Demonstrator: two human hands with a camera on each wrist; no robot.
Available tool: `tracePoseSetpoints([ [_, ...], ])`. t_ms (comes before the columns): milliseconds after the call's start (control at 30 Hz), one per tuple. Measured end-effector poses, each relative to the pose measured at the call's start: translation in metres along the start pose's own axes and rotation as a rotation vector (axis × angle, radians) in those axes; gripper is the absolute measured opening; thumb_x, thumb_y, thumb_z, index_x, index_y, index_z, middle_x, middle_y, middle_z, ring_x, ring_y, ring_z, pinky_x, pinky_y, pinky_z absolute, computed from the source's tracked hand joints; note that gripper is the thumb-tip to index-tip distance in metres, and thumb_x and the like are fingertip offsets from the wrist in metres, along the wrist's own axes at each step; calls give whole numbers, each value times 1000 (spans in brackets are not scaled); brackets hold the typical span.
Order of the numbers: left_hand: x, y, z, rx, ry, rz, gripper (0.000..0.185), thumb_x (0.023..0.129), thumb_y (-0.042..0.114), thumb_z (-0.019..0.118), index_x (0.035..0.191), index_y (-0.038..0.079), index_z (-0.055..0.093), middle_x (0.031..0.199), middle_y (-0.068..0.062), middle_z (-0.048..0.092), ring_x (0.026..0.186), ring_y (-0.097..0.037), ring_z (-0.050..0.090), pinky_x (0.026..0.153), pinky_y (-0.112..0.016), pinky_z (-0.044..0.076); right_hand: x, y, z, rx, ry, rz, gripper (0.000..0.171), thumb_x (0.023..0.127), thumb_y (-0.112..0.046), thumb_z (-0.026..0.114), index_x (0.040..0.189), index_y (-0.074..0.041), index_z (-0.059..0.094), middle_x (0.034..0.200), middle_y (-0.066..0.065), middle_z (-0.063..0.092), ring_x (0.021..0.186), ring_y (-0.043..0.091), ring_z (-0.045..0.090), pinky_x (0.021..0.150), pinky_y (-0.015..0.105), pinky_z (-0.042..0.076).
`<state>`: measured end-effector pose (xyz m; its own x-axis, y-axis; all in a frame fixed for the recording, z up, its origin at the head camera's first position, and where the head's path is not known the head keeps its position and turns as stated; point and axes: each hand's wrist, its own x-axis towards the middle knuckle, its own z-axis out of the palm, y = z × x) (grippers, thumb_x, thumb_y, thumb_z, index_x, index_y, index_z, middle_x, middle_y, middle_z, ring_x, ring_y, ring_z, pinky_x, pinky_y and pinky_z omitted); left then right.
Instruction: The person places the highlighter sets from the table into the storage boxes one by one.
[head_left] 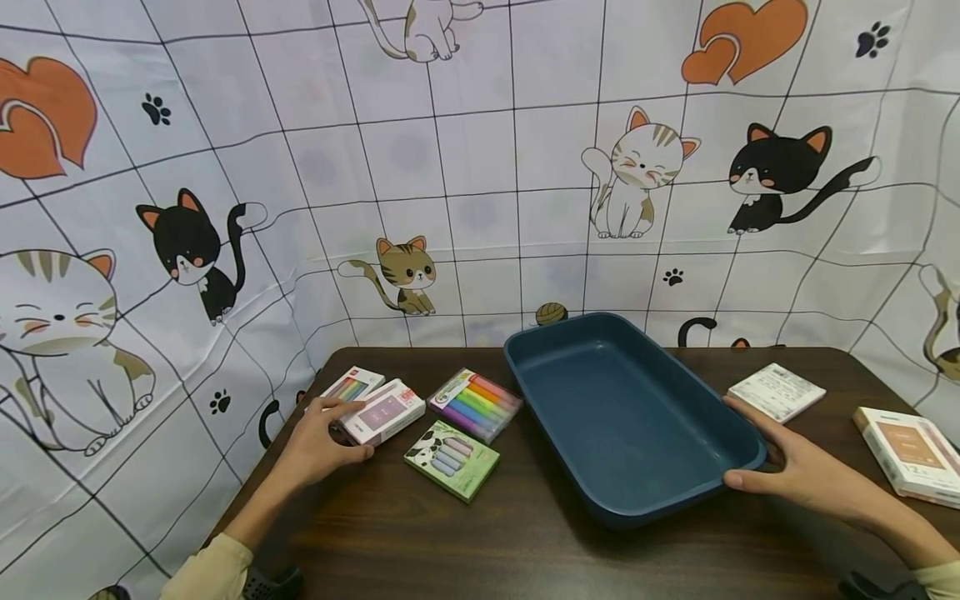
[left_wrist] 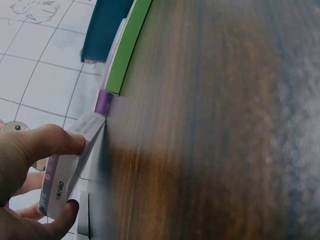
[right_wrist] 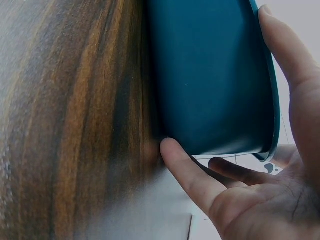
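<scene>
My left hand (head_left: 318, 446) grips a white box with a purple panel (head_left: 386, 414) between thumb and fingers. The left wrist view shows this box (left_wrist: 61, 182) tilted, its lower side facing the tabletop. Just behind it lies a white box with coloured stripes (head_left: 354, 385), partly covered. A clear case of rainbow-coloured markers (head_left: 476, 404) and a green box with pictured pens (head_left: 452, 460) are right of the hand. My right hand (head_left: 802, 471) holds the near right corner of a deep blue plastic bin (head_left: 622, 408), with fingers along the rim and against the wall (right_wrist: 215, 90).
A white box with printed text (head_left: 776, 392) lies beyond the right hand. Another white box with an orange panel (head_left: 911, 454) sits at the right edge of the dark wooden table (head_left: 465, 554). A cat-patterned cloth (head_left: 480, 167) hangs behind the table.
</scene>
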<state>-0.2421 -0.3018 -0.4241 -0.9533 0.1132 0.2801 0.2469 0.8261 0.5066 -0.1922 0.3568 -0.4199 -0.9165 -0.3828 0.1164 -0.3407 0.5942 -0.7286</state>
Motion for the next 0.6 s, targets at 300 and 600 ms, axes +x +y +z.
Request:
tracePoseSetpoints([
  [300,0,-1,-1,-44,24,0,78,75,23,93,141,-1,60,142,-28,39,117,-44,50,89,-51,48,-1,-1,0,-19,6,4,92,96,-16,73,165,-32,14,160,25,21,121,-10,39,81,24,51],
  [600,2,-1,-3,-81,49,-17,78,77,30,92,142,1,59,141,-24,40,105,-37,60,82,-43,55,-1,-2,0,-4,-1,5,93,95,-16,74,165,-29,14,160,26,20,120,-8,41,80,24,52],
])
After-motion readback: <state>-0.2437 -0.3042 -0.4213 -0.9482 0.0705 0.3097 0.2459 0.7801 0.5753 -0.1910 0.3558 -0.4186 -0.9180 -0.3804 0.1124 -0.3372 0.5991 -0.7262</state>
